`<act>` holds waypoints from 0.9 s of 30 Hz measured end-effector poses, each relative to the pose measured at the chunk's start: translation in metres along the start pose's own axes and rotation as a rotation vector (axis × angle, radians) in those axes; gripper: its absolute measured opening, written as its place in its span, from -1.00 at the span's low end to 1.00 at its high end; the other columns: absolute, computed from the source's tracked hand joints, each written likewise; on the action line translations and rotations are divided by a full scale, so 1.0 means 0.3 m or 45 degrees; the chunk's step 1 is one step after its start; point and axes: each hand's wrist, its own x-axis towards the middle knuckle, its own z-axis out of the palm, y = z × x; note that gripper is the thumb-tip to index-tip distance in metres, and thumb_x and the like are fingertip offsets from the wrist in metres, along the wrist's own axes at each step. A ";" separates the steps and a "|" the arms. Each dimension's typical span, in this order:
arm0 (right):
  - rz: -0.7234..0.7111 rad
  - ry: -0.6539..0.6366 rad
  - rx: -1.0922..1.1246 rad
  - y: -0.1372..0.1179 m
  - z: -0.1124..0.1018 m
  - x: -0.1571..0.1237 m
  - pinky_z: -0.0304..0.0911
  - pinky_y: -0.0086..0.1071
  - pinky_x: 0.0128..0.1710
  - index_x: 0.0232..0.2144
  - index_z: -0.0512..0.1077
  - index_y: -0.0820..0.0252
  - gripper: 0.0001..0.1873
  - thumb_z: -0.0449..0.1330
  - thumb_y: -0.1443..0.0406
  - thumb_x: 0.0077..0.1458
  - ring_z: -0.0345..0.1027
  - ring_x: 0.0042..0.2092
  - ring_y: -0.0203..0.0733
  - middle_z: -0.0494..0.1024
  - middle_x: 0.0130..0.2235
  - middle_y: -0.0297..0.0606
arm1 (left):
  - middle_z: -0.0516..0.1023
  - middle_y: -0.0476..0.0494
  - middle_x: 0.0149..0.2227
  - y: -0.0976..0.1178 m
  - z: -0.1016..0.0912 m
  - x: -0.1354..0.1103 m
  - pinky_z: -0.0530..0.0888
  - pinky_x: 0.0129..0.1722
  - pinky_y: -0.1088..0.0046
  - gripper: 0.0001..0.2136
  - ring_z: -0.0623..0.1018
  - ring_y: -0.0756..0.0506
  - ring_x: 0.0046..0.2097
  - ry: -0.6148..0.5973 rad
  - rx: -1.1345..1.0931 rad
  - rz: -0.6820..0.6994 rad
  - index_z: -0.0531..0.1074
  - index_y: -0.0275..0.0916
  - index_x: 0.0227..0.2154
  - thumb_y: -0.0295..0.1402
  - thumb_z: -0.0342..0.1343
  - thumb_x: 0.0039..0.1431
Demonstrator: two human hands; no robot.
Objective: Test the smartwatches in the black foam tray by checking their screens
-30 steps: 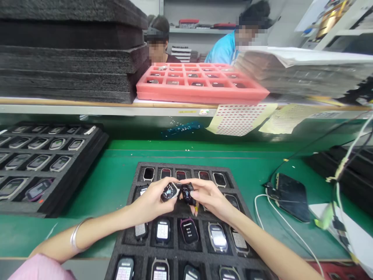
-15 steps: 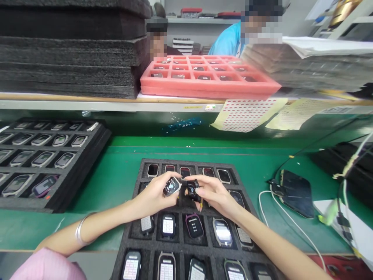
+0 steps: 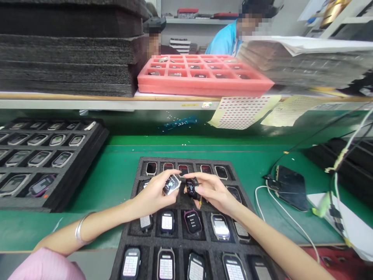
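Note:
My left hand (image 3: 157, 191) is closed on a silver-rimmed smartwatch (image 3: 171, 184) with a lit dark face. Close beside it, my right hand (image 3: 212, 189) grips a black smartwatch (image 3: 191, 188), its screen also lit; a small yellow bit shows below the fingers. Both watches are held apart over a black foam tray (image 3: 180, 242). Watch bodies sit in its compartments, among them a purple-rimmed watch (image 3: 192, 221) showing text and a silver watch (image 3: 220, 226) with a bright screen. Several others in the front rows show white grids. My hands hide part of the second row.
Another foam tray (image 3: 62, 182) of watches lies at left. A phone-like black slab (image 3: 291, 188) with cables (image 3: 287, 216) is at right. On the shelf above stand black foam stacks (image 3: 67, 50), a pink foam tray (image 3: 204, 85) and a grey stack (image 3: 297, 66). Two people are behind.
The whole view has shifted slightly left. Both hands keep their watches in nearly the same place; the left watch's face now looks a little more tilted, with glare on it.

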 end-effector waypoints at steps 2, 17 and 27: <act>0.016 -0.011 -0.003 0.002 0.001 -0.002 0.42 -0.44 -0.53 -0.03 0.45 0.24 -0.65 0.26 0.28 0.13 0.42 -0.48 -0.29 0.56 -0.24 -0.11 | 0.52 -0.14 -0.12 0.004 -0.004 -0.001 0.42 -0.09 0.34 -0.61 0.51 -0.12 -0.15 0.001 0.012 -0.006 0.28 -0.21 0.02 -0.43 0.09 0.10; 0.164 0.051 0.100 0.005 0.000 0.001 0.36 -0.39 -0.24 0.18 0.19 0.16 -0.17 0.42 0.38 -0.12 0.44 -0.21 -0.23 0.51 -0.09 -0.15 | 0.49 -0.22 -0.18 0.016 -0.016 0.028 0.54 -0.29 0.37 -0.61 0.59 -0.07 -0.32 -0.045 -1.054 -0.686 0.32 -0.33 -0.07 -0.38 0.24 0.03; -0.162 0.340 -1.005 -0.006 -0.010 -0.012 0.18 -0.05 0.13 0.09 0.35 0.07 -0.36 0.38 0.31 -0.07 0.29 0.08 0.05 0.45 0.06 -0.18 | 0.58 -0.23 -0.20 0.014 -0.028 0.011 0.47 -0.12 0.24 -0.70 0.58 -0.15 -0.15 -0.084 -1.392 -0.798 0.29 -0.25 -0.03 -0.45 0.04 0.16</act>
